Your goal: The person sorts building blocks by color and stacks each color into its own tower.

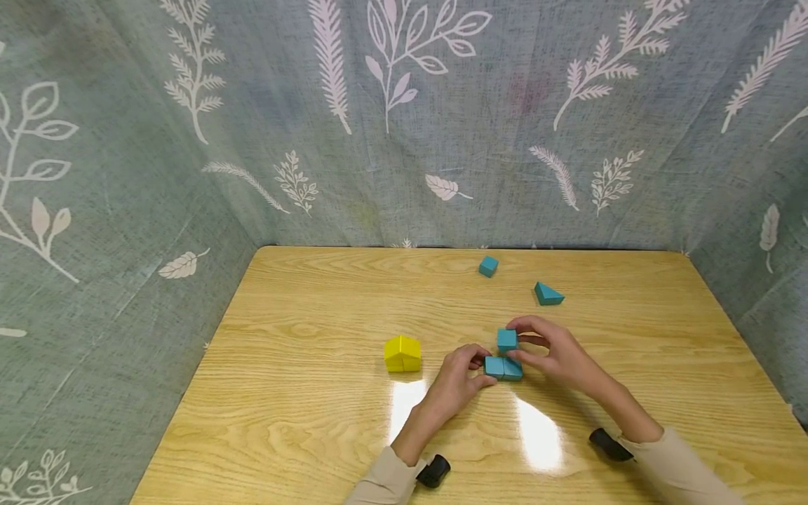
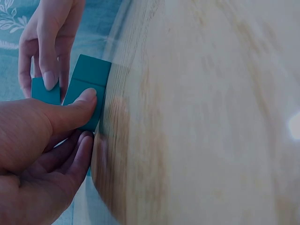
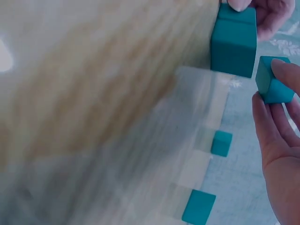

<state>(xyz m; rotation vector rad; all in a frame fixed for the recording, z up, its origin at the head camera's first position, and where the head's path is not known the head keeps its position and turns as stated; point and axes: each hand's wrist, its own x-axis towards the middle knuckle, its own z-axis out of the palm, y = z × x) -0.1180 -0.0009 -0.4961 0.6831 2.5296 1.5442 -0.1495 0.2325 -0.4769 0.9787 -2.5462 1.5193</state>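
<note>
Two teal blocks sit side by side on the table, touching along a thin seam. My left hand pinches the left one of the pair, thumb on the near side and fingers curled at the far side. In my right hand a teal cube is gripped between thumb and fingertips. That cube is just behind the pair, and the right wrist view shows a gap between them. Whether the cube touches the table I cannot tell.
Left of my hands stands a yellow house-shaped group of blocks. Farther back lie a loose teal cube and a teal triangular block. A patterned grey-green cloth hangs behind the wooden table.
</note>
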